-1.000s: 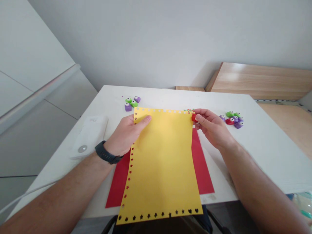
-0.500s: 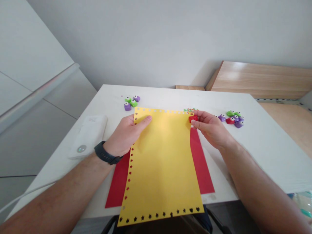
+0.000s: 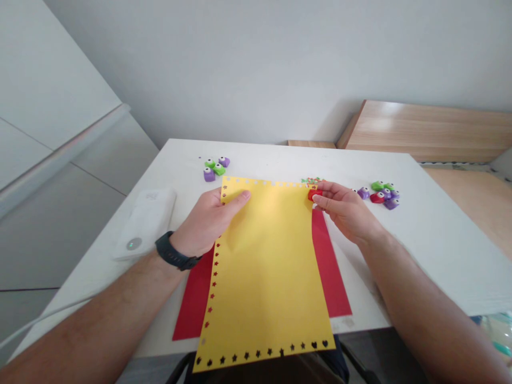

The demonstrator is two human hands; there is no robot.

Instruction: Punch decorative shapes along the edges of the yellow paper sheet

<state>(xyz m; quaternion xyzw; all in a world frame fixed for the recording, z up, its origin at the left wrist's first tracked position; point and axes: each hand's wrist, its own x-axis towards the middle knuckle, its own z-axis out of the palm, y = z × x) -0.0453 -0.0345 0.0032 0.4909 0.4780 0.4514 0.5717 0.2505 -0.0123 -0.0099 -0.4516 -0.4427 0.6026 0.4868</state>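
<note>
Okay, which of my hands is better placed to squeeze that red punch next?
Probably your right hand: it grips the red punch near the upper right corner of the yellow sheet. Your left hand holds the sheet by its left edge.

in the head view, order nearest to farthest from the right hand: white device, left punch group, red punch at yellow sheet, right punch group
1. Red punch, held in the right hand at the yellow sheet.
2. Right punch group, right of the hand.
3. Left punch group, past the sheet's top left corner.
4. White device, far left.
</note>
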